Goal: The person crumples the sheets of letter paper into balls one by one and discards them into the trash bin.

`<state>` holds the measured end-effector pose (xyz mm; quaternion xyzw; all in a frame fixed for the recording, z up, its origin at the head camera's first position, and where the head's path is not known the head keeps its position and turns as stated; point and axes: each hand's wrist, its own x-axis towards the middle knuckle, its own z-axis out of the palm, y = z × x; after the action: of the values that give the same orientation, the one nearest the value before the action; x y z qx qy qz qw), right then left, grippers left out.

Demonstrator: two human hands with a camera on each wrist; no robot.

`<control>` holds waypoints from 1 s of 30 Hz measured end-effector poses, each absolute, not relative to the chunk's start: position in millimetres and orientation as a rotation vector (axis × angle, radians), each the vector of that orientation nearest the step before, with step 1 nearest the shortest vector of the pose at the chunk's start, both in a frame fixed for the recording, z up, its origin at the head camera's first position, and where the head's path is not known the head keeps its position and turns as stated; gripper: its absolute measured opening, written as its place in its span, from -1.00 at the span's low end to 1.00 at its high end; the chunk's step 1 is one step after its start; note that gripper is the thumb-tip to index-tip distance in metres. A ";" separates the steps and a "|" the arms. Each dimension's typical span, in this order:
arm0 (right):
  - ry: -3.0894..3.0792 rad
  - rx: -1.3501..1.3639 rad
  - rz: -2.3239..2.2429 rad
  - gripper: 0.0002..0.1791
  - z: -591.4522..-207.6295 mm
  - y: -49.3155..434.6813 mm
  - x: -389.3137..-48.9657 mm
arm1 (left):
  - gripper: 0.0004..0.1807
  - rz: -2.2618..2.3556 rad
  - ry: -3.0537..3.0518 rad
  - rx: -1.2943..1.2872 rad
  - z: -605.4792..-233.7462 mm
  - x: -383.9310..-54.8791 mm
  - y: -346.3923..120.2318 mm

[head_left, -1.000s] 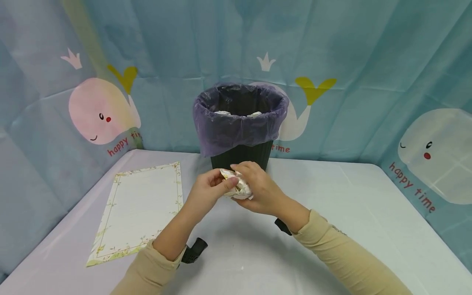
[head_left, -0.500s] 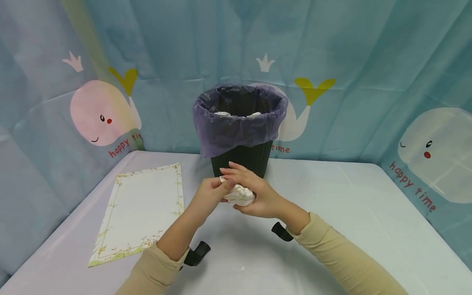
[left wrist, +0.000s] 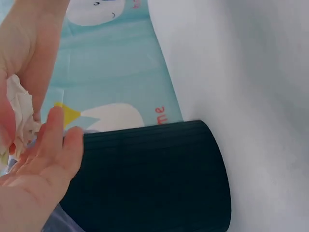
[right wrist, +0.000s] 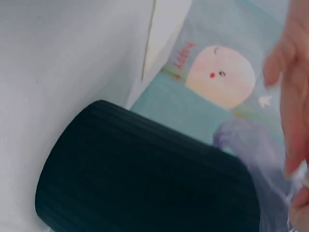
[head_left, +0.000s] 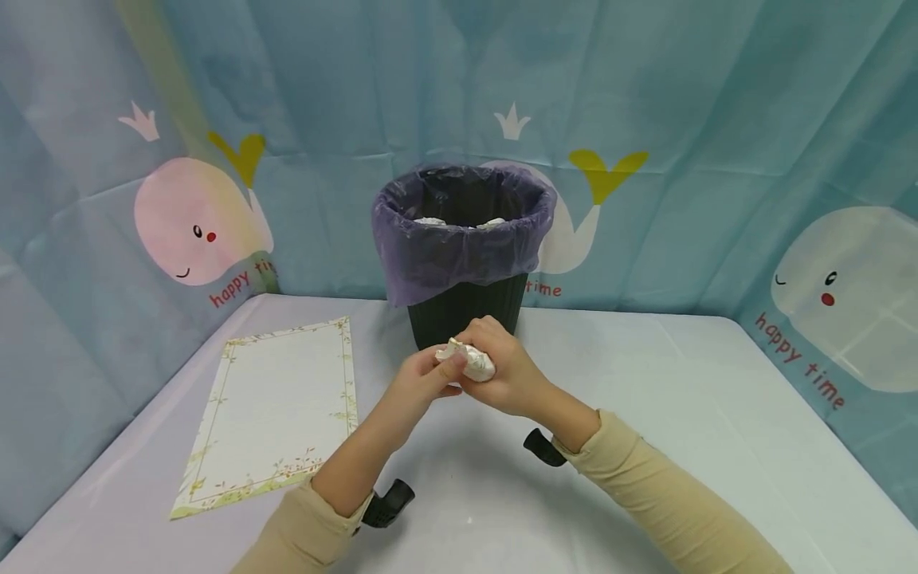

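Observation:
A crumpled ball of patterned paper [head_left: 476, 364] is held between both hands in front of the bin. My left hand [head_left: 419, 387] pinches its left end with thumb and fingers. Curled round its right side, my right hand [head_left: 509, 371] grips the rest. In the left wrist view the crumpled paper [left wrist: 20, 113] shows at the left edge, between the hands. The right wrist view has fingers [right wrist: 295, 116] at its right edge, with the paper mostly out of frame.
Behind the hands stands a dark ribbed bin [head_left: 469, 307] lined with a purple bag [head_left: 459, 255]; white crumpled pieces [head_left: 430, 222] show inside. A flat bordered sheet of paper [head_left: 276, 410] lies on the white table [head_left: 645, 446] to the left. A printed curtain [head_left: 323, 104] hangs behind.
The paper ball looks smaller and more tightly squeezed. My right fingers, stretched out over it half a second ago, are now curled round it. The bin and flat sheet stay put.

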<state>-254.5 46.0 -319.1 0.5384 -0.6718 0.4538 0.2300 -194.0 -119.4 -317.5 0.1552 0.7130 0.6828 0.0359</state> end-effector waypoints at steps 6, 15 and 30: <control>-1.721 1.440 1.220 -0.75 -320.4 40.0 -254.5 | -0.38 2.109 2.160 0.513 -319.6 -194.4 -116.4; -1.715 1.412 1.263 -0.80 -325.7 39.3 -256.7 | -0.46 2.235 1.898 0.631 -324.0 -198.4 -114.5; -1.766 1.428 1.043 -0.72 -329.9 39.6 -260.8 | -0.80 2.382 1.871 0.386 -319.9 -197.3 -110.4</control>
<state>-260.8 39.6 -329.9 0.5421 -0.6706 0.3959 0.3157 -197.3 -110.4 -319.9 0.1263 0.6122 0.7793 0.0438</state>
